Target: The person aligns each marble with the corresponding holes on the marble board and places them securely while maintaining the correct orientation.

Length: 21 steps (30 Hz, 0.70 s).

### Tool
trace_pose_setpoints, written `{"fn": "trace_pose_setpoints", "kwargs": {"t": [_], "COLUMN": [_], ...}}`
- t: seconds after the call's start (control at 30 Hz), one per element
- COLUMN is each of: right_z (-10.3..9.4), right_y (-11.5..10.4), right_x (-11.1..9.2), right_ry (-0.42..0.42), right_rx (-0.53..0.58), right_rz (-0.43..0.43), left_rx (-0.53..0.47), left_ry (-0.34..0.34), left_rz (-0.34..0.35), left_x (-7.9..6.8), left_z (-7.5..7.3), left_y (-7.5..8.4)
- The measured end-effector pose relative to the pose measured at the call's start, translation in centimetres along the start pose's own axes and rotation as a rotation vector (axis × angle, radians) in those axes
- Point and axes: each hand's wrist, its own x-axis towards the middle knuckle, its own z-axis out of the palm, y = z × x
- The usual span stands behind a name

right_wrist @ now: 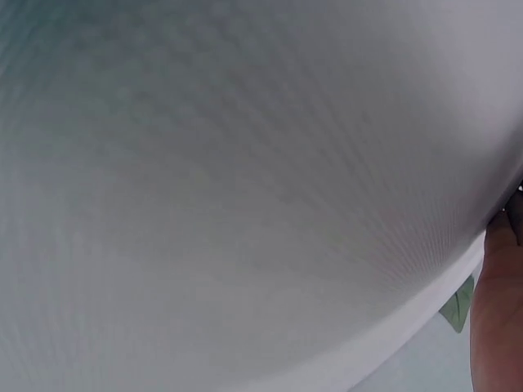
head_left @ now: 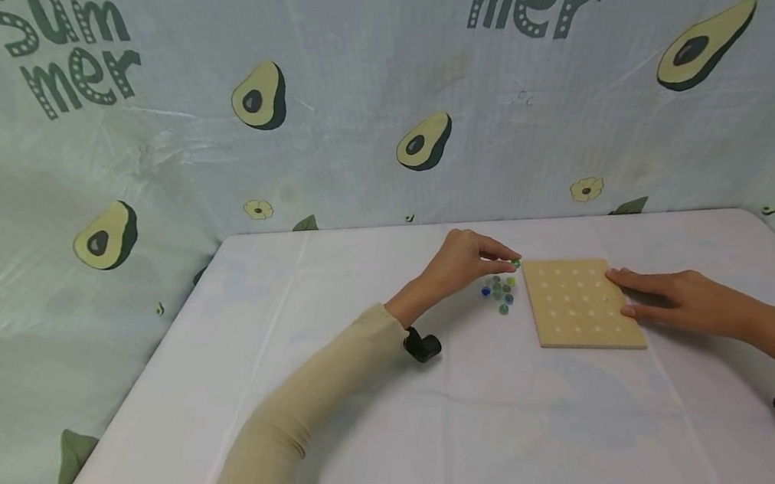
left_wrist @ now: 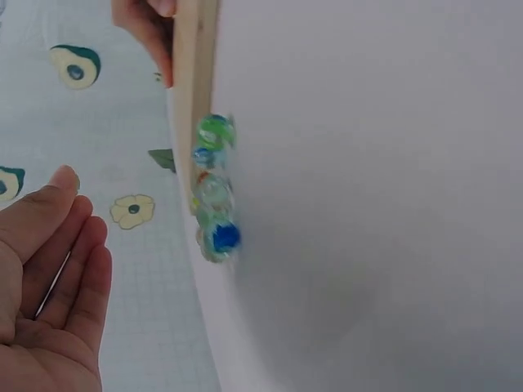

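My left hand (head_left: 460, 262) pinches a green glass marble (head_left: 515, 262) between thumb and fingertips, just left of a square wooden board (head_left: 587, 332). The left wrist view shows the thumb and fingertips close together, with the marble out of sight there. Rows of pale round spots cover the board's top. Below the left fingertips, a loose cluster of glass marbles (head_left: 497, 287) in green, blue and clear lies on the table. My right hand (head_left: 683, 299) touches the board's right edge with extended fingers and thumb; the right wrist view catches only part of that hand.
A white cloth covers the table (head_left: 481, 435). Behind it hangs a pale curtain (head_left: 343, 115) printed with avocados and lettering. Each wrist carries a small black camera, one of them the left wrist camera (head_left: 423, 345).
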Motion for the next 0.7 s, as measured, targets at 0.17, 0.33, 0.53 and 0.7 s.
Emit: {"fn": "trace_pose_setpoints", "kwargs": {"t": [0.17, 0.33, 0.53, 0.7], "right_z": [0.5, 0.9, 0.3, 0.0], "right_y": [0.0, 0.1, -0.1, -0.1], "right_x": [-0.2, -0.5, -0.3, 0.1], "right_ry": [-0.006, 0.006, 0.043, 0.032], "right_rx": [0.029, 0.011, -0.008, -0.012], "right_rz": [0.012, 0.011, -0.006, 0.006], "left_rx": [-0.079, -0.053, -0.011, -0.025], "left_ry": [0.017, -0.008, -0.012, -0.038], "left_rz": [-0.014, -0.037, -0.063, -0.083], "left_x": [0.7, 1.7, 3.1, 3.9], "left_z": [1.1, 2.1, 1.9, 1.9], "left_y": [-0.1, -0.3, 0.1, 0.3]}}
